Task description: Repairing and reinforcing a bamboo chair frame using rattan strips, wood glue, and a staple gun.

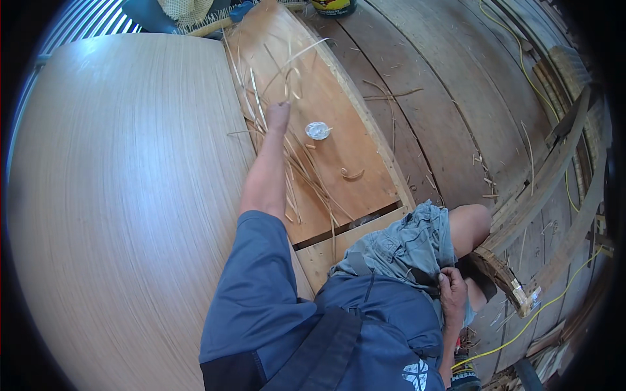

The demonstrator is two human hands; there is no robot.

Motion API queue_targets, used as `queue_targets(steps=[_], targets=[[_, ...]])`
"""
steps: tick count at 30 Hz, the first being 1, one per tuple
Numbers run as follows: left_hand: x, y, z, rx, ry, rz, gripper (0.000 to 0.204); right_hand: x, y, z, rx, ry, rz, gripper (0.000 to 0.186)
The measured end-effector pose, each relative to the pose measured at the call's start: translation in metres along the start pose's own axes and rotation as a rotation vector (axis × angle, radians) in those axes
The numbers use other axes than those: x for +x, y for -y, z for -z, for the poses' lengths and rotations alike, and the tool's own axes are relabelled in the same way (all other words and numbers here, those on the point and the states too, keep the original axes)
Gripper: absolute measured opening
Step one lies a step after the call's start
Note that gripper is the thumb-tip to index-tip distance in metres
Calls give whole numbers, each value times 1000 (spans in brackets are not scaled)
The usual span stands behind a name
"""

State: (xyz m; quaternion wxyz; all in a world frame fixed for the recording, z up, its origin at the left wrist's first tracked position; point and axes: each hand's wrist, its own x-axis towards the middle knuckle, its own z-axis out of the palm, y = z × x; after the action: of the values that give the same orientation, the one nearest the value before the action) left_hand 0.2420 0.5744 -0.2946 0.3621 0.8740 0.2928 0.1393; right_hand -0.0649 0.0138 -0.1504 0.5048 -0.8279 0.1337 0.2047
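My left hand reaches out over the wooden board and is closed round a pale curled cane strip. Loops and ends of the strip rise beyond the fist. More long thin cane strips lie loosely crossed under and beside my left forearm. To the right of that hand, a small round foil-like dish holds a short stick. My right hand rests against the grey-green shorts with its fingers curled in; a dark thing lies at the fingertips, and what they grip is hidden.
A large light wood-grain panel fills the left side. One curled offcut lies on the board. Cane scraps litter the plank floor. At right are a curved wooden frame and a yellow cord; a dark tub stands beyond.
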Motion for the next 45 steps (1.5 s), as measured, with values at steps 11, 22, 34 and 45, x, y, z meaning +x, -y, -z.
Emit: queue_targets(steps=[11,22,34,45], targets=[[-2,-42,121,-1084,315,708,12,8,7,2,68,35,23,12],[-32,-26,183,-1179,302,734,6,3,1,1,124,42,39,11],[-65,-5,191,-943,-53,602,6,5,2,1,54,23,91,14],[-145,-70,180,-2060,340,481,13,5,47,-1,189,208,55,13]])
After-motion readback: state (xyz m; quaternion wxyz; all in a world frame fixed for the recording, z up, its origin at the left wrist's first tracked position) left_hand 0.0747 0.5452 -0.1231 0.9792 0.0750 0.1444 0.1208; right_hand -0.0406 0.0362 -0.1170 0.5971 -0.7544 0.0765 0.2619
